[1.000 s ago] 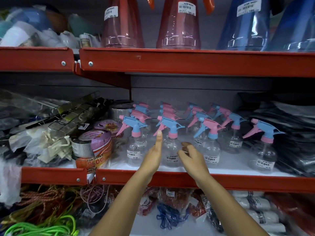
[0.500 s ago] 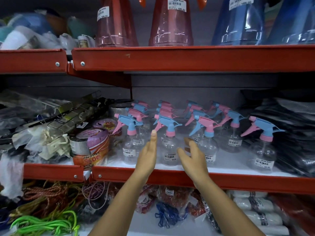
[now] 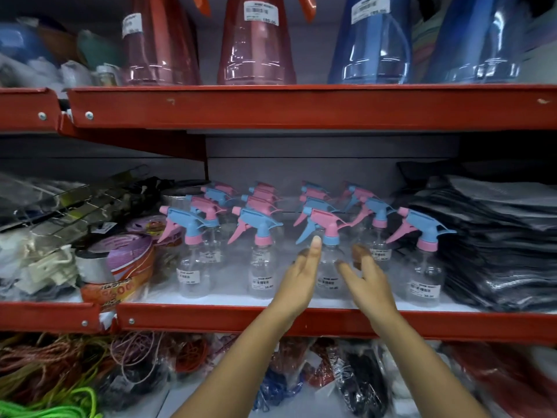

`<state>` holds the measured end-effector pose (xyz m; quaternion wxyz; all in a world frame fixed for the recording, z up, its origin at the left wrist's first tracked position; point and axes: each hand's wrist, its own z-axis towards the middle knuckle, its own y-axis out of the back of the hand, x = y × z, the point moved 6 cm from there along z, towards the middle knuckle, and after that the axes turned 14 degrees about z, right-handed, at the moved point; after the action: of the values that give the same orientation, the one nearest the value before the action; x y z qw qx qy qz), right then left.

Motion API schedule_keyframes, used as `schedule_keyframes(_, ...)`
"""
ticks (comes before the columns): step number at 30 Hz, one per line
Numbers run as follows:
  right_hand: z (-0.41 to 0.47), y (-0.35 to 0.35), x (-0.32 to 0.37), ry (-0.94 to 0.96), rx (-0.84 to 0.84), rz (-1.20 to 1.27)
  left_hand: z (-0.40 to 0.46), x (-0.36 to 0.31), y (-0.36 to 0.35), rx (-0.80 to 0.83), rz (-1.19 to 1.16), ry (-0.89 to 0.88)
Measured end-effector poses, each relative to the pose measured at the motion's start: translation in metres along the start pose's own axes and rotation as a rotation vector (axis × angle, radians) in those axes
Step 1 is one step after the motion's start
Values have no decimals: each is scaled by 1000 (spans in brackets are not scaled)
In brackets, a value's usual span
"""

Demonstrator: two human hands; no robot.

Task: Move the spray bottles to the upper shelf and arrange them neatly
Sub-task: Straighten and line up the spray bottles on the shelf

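Several clear spray bottles with pink-and-blue trigger heads stand in rows on the middle red shelf. One front-row bottle with a pink head stands between my two hands. My left hand is flat and upright just left of it, fingers straight. My right hand is open just right of it, fingers curved. Neither hand grips the bottle. Other front bottles stand at the left, centre-left and right.
Tape rolls and bagged hardware lie left of the bottles, and a stack of dark packaged cloth lies to the right. The upper shelf carries big red and blue containers. Cords and bags fill the shelf below.
Both hands have shifted right from the blue-headed centre-left bottle and now flank the pink-headed bottle. The view has moved in closer to the shelf.
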<state>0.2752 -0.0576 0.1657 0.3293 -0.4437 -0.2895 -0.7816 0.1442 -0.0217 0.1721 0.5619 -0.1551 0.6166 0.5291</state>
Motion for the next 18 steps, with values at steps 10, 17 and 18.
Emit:
schedule_keyframes(10, -1, -1, -6, -54, 187, -15, 8, 4, -10, -51, -35, 48)
schedule_keyframes(17, -1, 0, -2, -32, 221, 17, 11, 9, -11, -84, -29, 91)
schedule_keyframes(18, -2, 1, -2, -33, 229, 26, 11, 9, -11, -91, -31, 93)
